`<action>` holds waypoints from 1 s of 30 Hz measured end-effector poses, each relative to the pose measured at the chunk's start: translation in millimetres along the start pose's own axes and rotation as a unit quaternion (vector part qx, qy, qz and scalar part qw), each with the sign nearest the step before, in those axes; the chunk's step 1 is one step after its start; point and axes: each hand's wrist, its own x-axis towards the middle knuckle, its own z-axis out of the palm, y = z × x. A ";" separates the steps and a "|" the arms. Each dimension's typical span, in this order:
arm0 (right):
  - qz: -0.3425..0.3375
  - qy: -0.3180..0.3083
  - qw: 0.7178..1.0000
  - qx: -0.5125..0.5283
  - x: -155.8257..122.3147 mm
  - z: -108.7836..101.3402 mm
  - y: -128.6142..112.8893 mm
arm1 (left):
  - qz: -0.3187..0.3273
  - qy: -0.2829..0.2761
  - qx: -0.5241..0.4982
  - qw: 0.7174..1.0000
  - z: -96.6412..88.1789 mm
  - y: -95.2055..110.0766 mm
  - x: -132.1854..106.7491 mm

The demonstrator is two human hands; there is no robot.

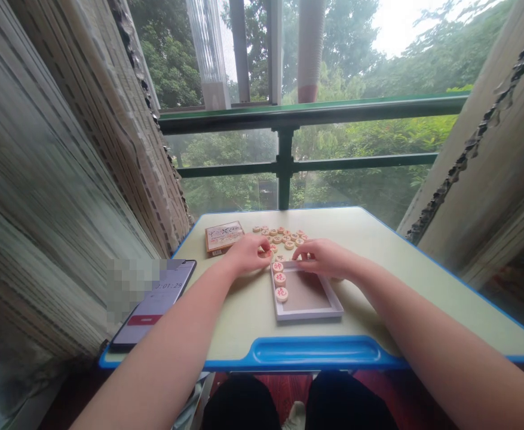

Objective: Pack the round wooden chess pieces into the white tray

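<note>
In the head view, both forearms (pixel 176 334) are stretched forward. The left hand (pixel 247 254) is curled beside loose pieces (pixel 289 245); the right hand (pixel 323 258) is arched over the tray (pixel 310 315)'s far edge. Whether anything is gripped by either cannot be told. Three pieces are lined inside the tray's left wall.

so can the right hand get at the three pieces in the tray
Probably yes: the right hand is by the far edge of the tray, which is open on top, and nothing covers the three pieces along its left wall. The left hand, near the far left corner, might crowd it slightly.
</note>
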 end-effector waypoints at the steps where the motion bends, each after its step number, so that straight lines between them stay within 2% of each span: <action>1: -0.001 -0.005 1.000 0.003 0.1 0.1 0.3 | -0.001 0.001 0.004 1.000 0.2 -0.9 0.2; 10: 0.041 0.019 0.999 0.010 2.1 2.2 2.1 | -0.034 0.068 0.027 0.997 -2.6 -5.5 2.2; 15: 0.035 0.027 0.999 0.012 2.1 0.7 3.8 | -0.027 0.035 0.030 0.999 -2.7 -7.1 0.5; 18: 0.052 0.084 0.995 0.006 4.2 -2.7 10.7 | -0.025 0.009 0.004 1.000 -1.8 -6.9 -0.3; 20: 0.085 0.132 0.987 -0.022 5.9 -4.8 18.9 | -0.017 -0.008 -0.014 1.000 -0.7 -6.8 0.1; 22: 0.126 0.152 0.979 -0.053 7.0 -6.0 28.1 | -0.009 -0.020 -0.023 0.999 0.4 -7.2 0.9; 27: 0.216 0.101 0.969 -0.069 6.8 -5.3 40.7 | -0.017 -0.027 -0.024 0.999 -0.8 -9.4 0.7; 30: 0.242 0.087 0.965 -0.057 6.0 -5.3 41.6 | -0.027 -0.014 -0.037 0.999 -4.1 -9.9 -0.7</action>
